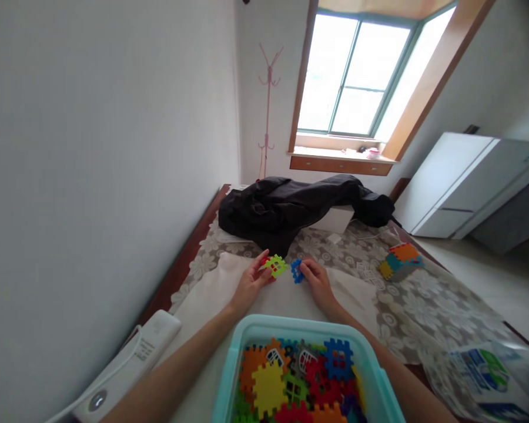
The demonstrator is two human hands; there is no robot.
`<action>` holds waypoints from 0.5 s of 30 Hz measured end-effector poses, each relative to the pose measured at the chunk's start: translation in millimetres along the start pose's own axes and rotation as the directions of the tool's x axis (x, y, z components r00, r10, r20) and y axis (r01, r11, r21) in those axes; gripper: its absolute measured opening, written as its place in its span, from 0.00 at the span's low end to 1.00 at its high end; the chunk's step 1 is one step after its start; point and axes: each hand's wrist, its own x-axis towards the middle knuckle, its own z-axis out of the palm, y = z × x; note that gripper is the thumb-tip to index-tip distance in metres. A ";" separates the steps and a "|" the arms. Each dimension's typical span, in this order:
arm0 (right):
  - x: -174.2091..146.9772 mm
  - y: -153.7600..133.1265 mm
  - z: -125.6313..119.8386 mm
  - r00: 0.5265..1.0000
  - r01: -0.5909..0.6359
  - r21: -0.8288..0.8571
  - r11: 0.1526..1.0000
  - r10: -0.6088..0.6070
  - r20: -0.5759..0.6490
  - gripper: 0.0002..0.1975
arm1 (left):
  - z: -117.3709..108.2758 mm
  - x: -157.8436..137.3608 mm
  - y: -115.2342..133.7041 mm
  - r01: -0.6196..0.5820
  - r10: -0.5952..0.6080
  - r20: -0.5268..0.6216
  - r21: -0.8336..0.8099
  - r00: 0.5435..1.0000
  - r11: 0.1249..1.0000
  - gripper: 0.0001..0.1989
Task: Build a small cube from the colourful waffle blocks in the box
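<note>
My left hand (250, 283) grips a lime-green toothed building tile (275, 266) with window-like holes; a bit of red shows behind it, perhaps a second tile. Just to the right, my right hand (318, 283) pinches a blue toothed building tile (297, 271) by its right side. A small gap separates the green and blue tiles, both held above the white cloth (286, 302). Closest to me stands a light-blue plastic bin (300, 324), full of toothed tiles in yellow, red, orange, blue and green.
A black garment (286, 205) is heaped at the table's far end. An assembled block of orange, teal and yellow tiles (400, 261) sits to the right. A white power strip (132, 364) lies at left, beside the wall. At lower right is a plastic bag (489, 376).
</note>
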 end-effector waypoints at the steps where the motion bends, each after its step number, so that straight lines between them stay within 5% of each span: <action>1: 1.4 -0.2 0.7 0.999 -0.038 0.063 0.997 0.040 -0.034 0.27 | -0.5 -0.3 -1.1 -0.019 0.019 0.008 0.046 1.000 0.999 0.53; 5: 1.0 1.0 4.2 0.978 -0.157 0.233 0.960 0.184 -0.100 0.27 | -1.7 -1.6 -7.2 -0.124 0.117 0.043 0.219 0.992 0.968 0.45; 10: -2.7 4.4 3.7 0.994 -0.079 0.123 0.989 0.087 -0.064 0.18 | -1.3 -4.4 -10.8 -0.241 0.185 0.168 0.439 0.968 0.866 0.37; 15: 0.6 9.9 0.1 0.993 -0.114 0.345 0.932 0.098 0.064 0.23 | -2.3 -4.8 -9.6 -0.217 0.149 0.172 0.503 0.974 0.837 0.38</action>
